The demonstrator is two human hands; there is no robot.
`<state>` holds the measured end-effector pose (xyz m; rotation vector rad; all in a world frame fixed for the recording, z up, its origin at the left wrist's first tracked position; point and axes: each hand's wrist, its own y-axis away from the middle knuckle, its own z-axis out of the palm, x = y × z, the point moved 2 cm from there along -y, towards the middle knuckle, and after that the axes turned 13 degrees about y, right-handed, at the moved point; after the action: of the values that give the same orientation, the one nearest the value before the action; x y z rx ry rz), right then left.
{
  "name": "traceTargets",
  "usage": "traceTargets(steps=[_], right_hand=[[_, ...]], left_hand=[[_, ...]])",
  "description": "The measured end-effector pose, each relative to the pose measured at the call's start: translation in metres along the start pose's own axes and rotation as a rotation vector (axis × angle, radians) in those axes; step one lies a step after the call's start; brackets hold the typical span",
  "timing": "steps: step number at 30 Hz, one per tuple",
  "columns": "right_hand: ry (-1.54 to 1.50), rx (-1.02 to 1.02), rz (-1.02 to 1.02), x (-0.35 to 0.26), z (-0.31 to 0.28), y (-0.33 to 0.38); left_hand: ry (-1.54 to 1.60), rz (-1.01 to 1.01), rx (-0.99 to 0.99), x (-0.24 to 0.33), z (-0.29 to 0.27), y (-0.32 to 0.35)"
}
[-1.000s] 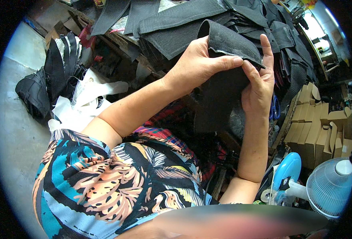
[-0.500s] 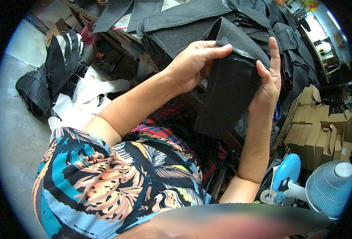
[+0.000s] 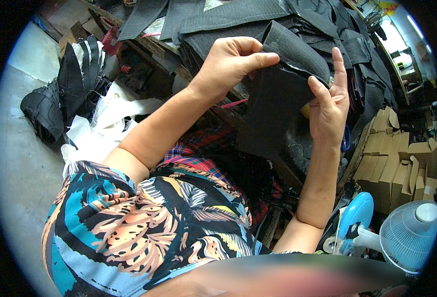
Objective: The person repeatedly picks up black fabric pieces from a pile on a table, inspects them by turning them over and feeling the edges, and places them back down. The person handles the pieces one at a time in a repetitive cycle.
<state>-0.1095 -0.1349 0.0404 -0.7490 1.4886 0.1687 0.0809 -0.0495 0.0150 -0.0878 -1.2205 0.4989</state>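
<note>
A folded piece of black fabric (image 3: 297, 52) is raised between my hands in front of the heaped cloth. My left hand (image 3: 233, 64) pinches its left edge near the fold, thumb stretched along the top and fingers curled behind. At the right edge my right hand (image 3: 330, 106) grips the cloth, its thumb over the near side and its index finger pointing upward. The fabric's lower part hangs dark below the fold, and its bottom blends into the shadow beneath. The fingers behind the cloth are partly hidden.
Black fabric pieces (image 3: 233, 22) lie heaped on the work table ahead. Left on the floor are a black bundle (image 3: 42, 111) and white cloth (image 3: 104, 123). To the right stand cardboard boxes (image 3: 382, 163) and a fan (image 3: 409, 237) near my right elbow.
My left hand has shifted left and slightly up. The fabric's hanging part has swung left, away from my right palm, and a pink strip now shows below my left hand.
</note>
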Motion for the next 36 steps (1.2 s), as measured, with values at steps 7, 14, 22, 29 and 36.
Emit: traceTargets(steps=[7,14,22,29,36], right_hand=[[-0.231,-0.015,-0.008,0.003,0.005,0.001],[-0.192,-0.077,-0.054,0.002,0.009,0.005],[-0.094,-0.044,-0.079,-0.005,0.016,0.006],[-0.032,-0.017,-0.138,0.0,-0.004,0.002],[-0.214,0.294,-0.165,-0.017,-0.056,-0.009]], left_hand=[[0.535,-0.281,-0.094,-0.003,-0.004,-0.001],[0.317,-0.194,-0.206,0.001,0.021,0.01],[0.218,-0.169,-0.195,0.004,0.02,0.01],[0.05,-0.131,-0.182,0.005,-0.002,0.015],[0.053,-0.007,-0.188,0.024,-0.034,0.013]])
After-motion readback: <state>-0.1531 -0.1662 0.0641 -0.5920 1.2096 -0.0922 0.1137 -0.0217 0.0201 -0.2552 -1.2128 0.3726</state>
